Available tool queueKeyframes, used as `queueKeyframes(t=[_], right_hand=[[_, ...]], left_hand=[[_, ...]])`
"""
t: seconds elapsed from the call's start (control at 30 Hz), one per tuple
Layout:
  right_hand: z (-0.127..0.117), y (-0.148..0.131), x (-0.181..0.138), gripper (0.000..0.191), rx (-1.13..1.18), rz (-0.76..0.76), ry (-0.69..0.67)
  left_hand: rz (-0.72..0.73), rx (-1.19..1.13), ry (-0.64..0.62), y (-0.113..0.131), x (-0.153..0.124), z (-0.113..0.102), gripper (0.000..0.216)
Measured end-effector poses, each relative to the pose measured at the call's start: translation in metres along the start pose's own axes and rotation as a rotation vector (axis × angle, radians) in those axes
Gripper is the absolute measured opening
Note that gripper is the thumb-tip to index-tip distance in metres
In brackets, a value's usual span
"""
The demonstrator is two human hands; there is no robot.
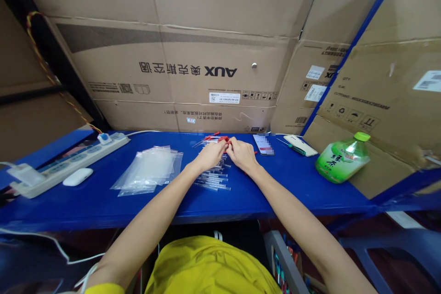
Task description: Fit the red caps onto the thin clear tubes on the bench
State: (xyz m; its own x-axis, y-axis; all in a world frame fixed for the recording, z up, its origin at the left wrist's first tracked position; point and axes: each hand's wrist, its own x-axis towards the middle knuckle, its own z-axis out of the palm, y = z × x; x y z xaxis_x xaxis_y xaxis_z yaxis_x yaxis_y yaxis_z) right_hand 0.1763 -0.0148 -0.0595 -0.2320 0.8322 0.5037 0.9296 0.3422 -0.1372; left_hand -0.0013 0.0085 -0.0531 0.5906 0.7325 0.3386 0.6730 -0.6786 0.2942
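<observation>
My left hand (212,154) and my right hand (242,154) meet at the middle of the blue table, fingers closed and fingertips together. A bit of red shows between them, but the fingers hide what they pinch. Just behind the hands lie several thin red-handled tools (212,136), some with slim shafts pointing left. Under and in front of the fingers is a loose pile of clear narrow plastic tubes (213,180). Left of my left hand, clear zip bags (149,171) lie in a flat, overlapping stack.
A power strip (74,163) with plugs and a white earbud case (78,176) are at left. To the right lie a phone (263,144), a green-handled screwdriver (295,148), a white slab-like object (303,144) and a green tea bottle (342,158). Cardboard (186,46) walls the back.
</observation>
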Motion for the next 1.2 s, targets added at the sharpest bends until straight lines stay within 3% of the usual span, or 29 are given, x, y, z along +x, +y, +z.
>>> queueKeyframes(t=[0.27, 0.53, 0.87, 1.2], right_hand=[[-0.001, 0.011, -0.001, 0.027, 0.064, -0.048, 0.062], [-0.009, 0.019, -0.002, 0.027, 0.192, -0.169, -0.027], [-0.005, 0.015, -0.002, 0.025, 0.205, -0.087, 0.014], [-0.005, 0.004, -0.002, 0.019, 0.096, -0.052, -0.063]], left_hand=[[0.022, -0.034, 0.024, 0.006, -0.001, -0.004, 0.037], [-0.027, 0.081, 0.015, 0.001, -0.004, -0.011, 0.039], [-0.01, 0.088, 0.051, 0.002, -0.007, -0.01, 0.028], [-0.061, 0.173, -0.055, 0.005, -0.006, -0.012, 0.037]])
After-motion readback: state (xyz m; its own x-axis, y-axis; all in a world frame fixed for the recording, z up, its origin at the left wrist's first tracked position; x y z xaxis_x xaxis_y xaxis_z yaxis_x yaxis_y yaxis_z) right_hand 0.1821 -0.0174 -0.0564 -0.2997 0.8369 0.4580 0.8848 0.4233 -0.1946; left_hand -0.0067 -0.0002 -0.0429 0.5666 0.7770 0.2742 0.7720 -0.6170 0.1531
